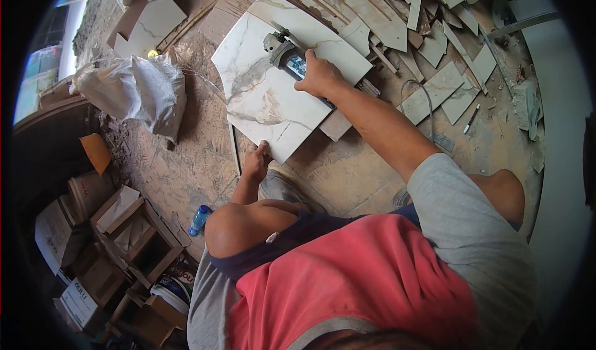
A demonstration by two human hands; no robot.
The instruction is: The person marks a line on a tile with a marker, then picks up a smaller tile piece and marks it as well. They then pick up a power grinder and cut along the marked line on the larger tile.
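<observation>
A white tile (264, 95) with grey and tan marble veining lies in front of me, raised on pieces beneath it. My right hand (320, 77) is wrapped round the body of an angle grinder (287, 57), whose head and disc point away from me over the far part of the tile. At the tile's near left edge, my left hand (257, 159) pinches it, thumb on top and the other fingers hidden below. A dark line marks the tile's surface between the two hands.
Broken tile offcuts (434, 89) are heaped at the far right, near a marker pen (472, 119) and a cable (428, 104). A white sack (139, 92) lies at left. A blue-capped water bottle (199, 221) stands by my left knee, near a wooden frame (164, 260).
</observation>
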